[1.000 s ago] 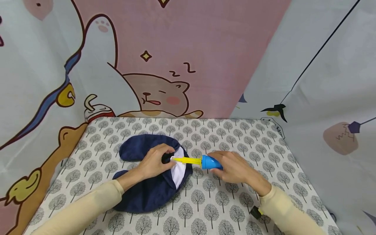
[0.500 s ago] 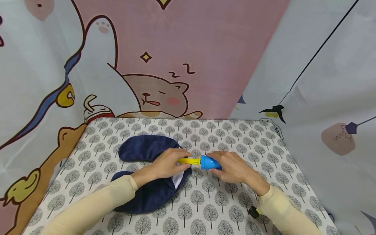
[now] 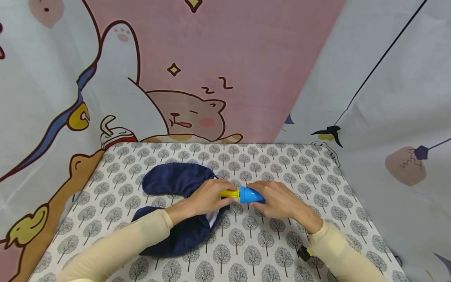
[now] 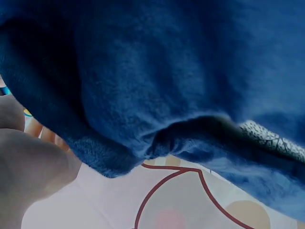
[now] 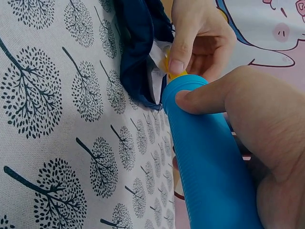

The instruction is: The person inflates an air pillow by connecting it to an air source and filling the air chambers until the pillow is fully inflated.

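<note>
A navy U-shaped neck pillow (image 3: 176,178) lies on the left half of the table. Its zipped outer edge gapes, showing white lining (image 5: 157,74) in the right wrist view. My right hand (image 3: 278,199) grips the blue body (image 5: 209,157) of a hand air pump, held sideways. The pump's yellow nozzle (image 3: 230,194) points left, toward that opening. With thumb and fingers, my left hand (image 3: 208,197) holds the nozzle; its tip is hidden behind the hand. Navy cloth (image 4: 157,71) fills most of the left wrist view.
A white cloth with grey tree prints (image 3: 267,235) covers the table. By my right sleeve sits a small black and yellow item (image 3: 304,253). Cartoon-printed curtains (image 3: 246,70) stand behind the table and at its sides.
My left hand has moved right, from the white opening of the pillow onto the pump's yellow nozzle. My right hand and the blue body have stayed nearly still.
</note>
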`<state>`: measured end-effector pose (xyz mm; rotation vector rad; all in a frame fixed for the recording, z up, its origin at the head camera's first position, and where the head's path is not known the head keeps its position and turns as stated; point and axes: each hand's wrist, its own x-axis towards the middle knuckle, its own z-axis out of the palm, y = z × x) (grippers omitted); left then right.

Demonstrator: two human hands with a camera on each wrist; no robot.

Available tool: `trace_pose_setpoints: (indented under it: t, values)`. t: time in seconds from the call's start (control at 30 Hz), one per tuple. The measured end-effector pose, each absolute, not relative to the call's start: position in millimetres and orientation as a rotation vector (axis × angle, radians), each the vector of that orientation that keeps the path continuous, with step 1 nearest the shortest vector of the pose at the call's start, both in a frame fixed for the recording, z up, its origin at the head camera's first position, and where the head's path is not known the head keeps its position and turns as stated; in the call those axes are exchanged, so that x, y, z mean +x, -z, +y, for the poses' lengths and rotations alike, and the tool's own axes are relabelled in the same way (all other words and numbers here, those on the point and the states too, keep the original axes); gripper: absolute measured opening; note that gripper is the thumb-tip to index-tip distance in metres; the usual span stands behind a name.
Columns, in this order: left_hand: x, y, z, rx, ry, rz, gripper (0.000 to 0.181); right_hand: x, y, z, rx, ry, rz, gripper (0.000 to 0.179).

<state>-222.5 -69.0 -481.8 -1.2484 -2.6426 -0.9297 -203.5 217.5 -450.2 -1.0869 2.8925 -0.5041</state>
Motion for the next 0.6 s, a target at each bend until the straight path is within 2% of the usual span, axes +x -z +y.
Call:
trace_pose_setpoints:
  t: [0.23,0.6]
  values:
    - [-226.5,483.9,-64.4,-1.142,1.137,-2.673,0.02,-202.5,448.0,217.2,-1.076,0.502,2.886,0.057]
    - [-224.7,484.6,-64.4,-1.096,1.225,-2.68,0.017,-203.7,441.0,224.1,-1.063,0.358,2.904,0.058]
